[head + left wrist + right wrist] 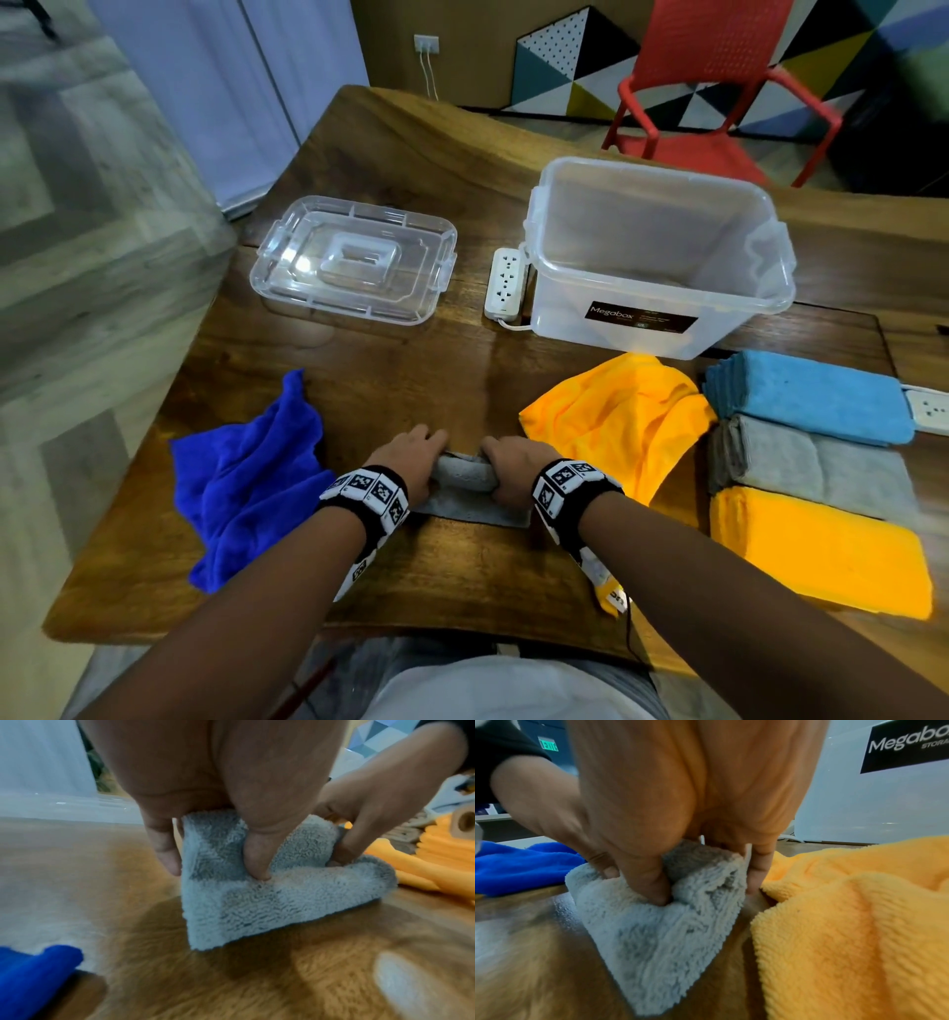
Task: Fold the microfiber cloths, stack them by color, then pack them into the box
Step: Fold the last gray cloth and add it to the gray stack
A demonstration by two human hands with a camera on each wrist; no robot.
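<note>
Grey fluffy cloth, half-folded, fingers pinching

The cloth being folded is grey. A loose cloth at left is deep blue; a loose one at right is orange-yellow. The folded stacks are light blue, grey and orange-yellow. The desk is brown wood. Box and lid are clear; the box label is black with white lettering. The wristbands bear black-and-white square patterns. The chair is red.
</note>
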